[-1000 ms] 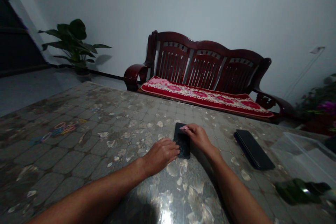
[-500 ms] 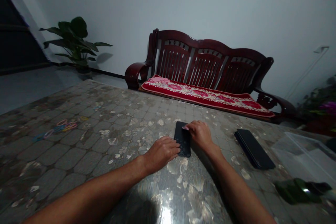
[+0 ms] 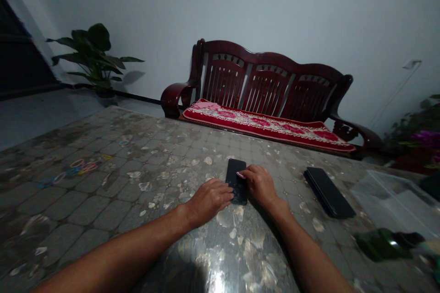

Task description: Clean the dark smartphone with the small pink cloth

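A dark smartphone (image 3: 236, 169) lies flat on the patterned tablecloth in front of me, its top end pointing away. My left hand (image 3: 213, 198) rests at its left side, fingers stretched out and fingertips on the lower part of the screen. From the right, my right hand (image 3: 260, 183) reaches over the phone with fingers pinched. Between its thumb and fingers pokes out a small pale pink thing (image 3: 241, 175), touching or just above the screen. Its kind is too small to make out.
To the right lie a dark flat wallet-like case (image 3: 329, 192), a clear plastic box (image 3: 392, 197) and a green bottle (image 3: 385, 243). Several coloured bands (image 3: 82, 167) are scattered at the left. Beyond the table (image 3: 165, 137) stands a wooden bench (image 3: 268, 82).
My right hand has brought the pink thing slightly down the screen, toward me. My left hand stays on the phone. The whole view has shifted slightly.
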`<state>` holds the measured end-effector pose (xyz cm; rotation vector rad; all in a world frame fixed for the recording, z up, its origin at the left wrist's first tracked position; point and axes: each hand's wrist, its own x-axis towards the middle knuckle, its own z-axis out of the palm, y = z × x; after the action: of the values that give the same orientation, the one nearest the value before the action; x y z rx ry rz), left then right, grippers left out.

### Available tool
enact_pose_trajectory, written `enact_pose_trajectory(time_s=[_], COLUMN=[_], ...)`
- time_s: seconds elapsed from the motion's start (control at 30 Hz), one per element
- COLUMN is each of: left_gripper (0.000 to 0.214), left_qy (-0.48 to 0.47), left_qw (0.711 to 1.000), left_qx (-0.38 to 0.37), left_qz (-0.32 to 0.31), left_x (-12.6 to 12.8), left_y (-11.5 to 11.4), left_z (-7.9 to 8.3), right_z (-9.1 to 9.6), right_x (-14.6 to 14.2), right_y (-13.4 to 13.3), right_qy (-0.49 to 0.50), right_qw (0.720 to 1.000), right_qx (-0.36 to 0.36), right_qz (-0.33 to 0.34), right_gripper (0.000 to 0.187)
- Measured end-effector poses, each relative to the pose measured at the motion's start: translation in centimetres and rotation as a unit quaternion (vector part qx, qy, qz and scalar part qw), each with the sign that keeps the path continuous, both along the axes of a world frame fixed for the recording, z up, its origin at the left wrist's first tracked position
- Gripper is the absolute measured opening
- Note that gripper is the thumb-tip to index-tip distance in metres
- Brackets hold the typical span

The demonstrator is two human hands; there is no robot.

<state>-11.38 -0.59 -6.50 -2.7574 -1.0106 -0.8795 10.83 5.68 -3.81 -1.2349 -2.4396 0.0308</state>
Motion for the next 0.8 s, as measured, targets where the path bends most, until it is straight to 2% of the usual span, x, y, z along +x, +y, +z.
enact_pose_trajectory(time_s=[0.17, 0.37, 0.43, 0.6, 0.8], left_gripper=[0.012, 0.015, 0.015, 0.018, 0.019], left_qy=[0.011, 0.005, 0.003, 0.004, 0.009], left_qw=[1.000, 1.000, 1.000, 1.000, 1.000], left_qx=[0.004, 0.009, 0.015, 0.025, 0.012], left_qz=[0.008, 0.004, 0.005, 0.008, 0.010], left_x=[0.1, 0.0, 0.0, 0.0, -0.1], left_y=[0.0, 0.0, 0.0, 0.0, 0.1], left_z=[0.0, 0.1, 0.1, 0.0, -0.3], right_z=[0.2, 0.6, 0.6, 0.4, 0.1], right_x=[0.1, 0.7, 0.9, 0.8, 0.3], right_y=[-0.4, -0.9, -0.6, 1.1, 1.4], right_qy=[-0.008, -0.005, 0.012, 0.038, -0.001], right_qw=[1.000, 0.994, 0.995, 0.999, 1.000], right_qx=[-0.011, -0.024, -0.018, 0.007, -0.009], right_qz=[0.028, 0.109, 0.092, -0.026, -0.018], right_gripper=[0.026, 0.028, 0.028, 0.025, 0.026])
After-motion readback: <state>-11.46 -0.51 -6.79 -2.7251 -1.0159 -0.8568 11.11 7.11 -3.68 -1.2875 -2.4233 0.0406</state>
